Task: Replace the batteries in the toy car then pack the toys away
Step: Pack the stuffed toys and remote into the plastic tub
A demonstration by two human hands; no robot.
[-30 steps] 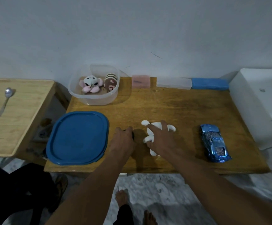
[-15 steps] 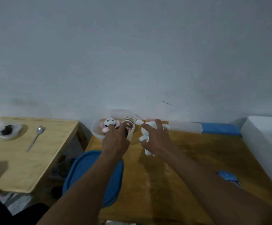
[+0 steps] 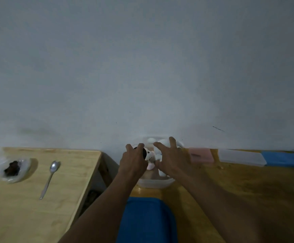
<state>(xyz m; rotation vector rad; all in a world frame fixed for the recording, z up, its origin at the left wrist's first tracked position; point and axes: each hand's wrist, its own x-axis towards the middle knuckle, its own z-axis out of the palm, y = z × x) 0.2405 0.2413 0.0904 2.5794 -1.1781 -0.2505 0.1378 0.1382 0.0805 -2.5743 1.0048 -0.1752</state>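
Left hand (image 3: 134, 162) over clear tub (image 3: 156, 184), fingers curled round a dark thing (image 3: 144, 152) hard to make out, right hand (image 3: 172, 159) gripping white plush toy (image 3: 163, 143), toy half hidden

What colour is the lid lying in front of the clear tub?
Blue. The head view shows the lid lying nearer than the tub.

We see glossy varnished wood on the right table (image 3: 248, 181), paler matt wood on the left table (image 3: 19, 207), a shiny metal spoon (image 3: 50, 176), a clear plastic tub (image 3: 156, 183), a fuzzy cloth plush toy (image 3: 163, 142) and a smooth plastic lid (image 3: 148, 220).
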